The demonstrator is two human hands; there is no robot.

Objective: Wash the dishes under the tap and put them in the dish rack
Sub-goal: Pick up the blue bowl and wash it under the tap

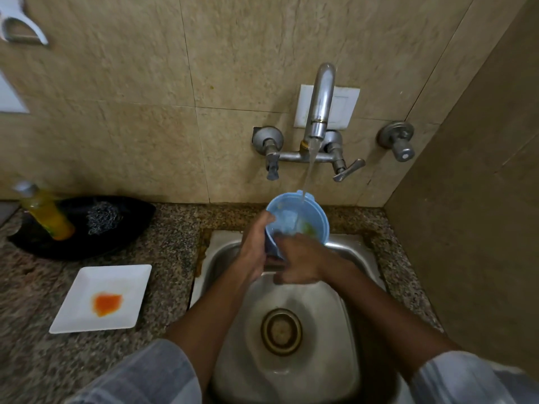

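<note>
The left hand (253,248) is clamping the round pale-blue plastic bowl (303,217) tilted under the tap's stream (309,167) while the right hand (297,262), fingers pressed inside, is scrubbing.

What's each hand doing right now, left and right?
Left hand: closed on the blue bowl, gripping its rim under the tap.
Right hand: at the bowl's near edge, fingers reaching inside; grip cannot be told, blurred.

bowl (309,217) lt blue w/ green smear | plate (102,297) white, orange stain | bottle (48,212) yellow-orange | tray (87,228) black | scrubber (103,217) grey | counter (163,258) speckled brown | sleeves (151,377) grey striped
</note>
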